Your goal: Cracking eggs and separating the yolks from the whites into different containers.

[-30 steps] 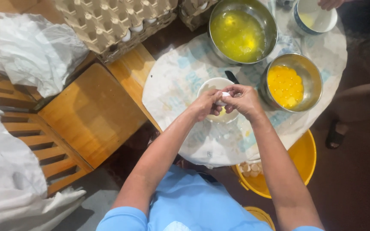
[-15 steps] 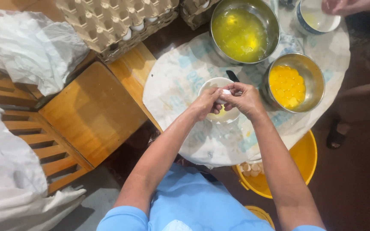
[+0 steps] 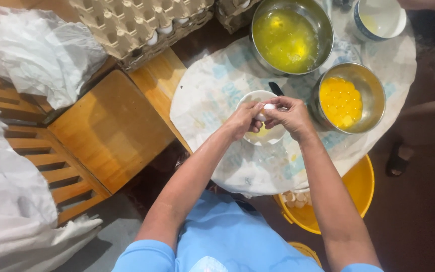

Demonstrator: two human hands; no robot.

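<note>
Currently both hands, left hand (image 3: 243, 120) & right hand (image 3: 292, 115), fingers clamped on egg (image 3: 268, 106), are parting shell; keep yolk dropping into white bowl (image 3: 258, 137) directly under fingertips.

Stacked egg trays (image 3: 142, 22) of grey-brown moulded pulp stand at the top of the view, left of centre, their cups in rows and a few white eggs showing at the near edge. A second stack (image 3: 235, 12), partly cut off by the frame, sits just to their right. Crumpled white plastic bags (image 3: 41, 50) lie at the upper left beside the trays, and more white bagging (image 3: 11, 201) fills the lower left. The white sheet (image 3: 212, 95) covering the table bears faded blue print and may be an opened sack.
</note>
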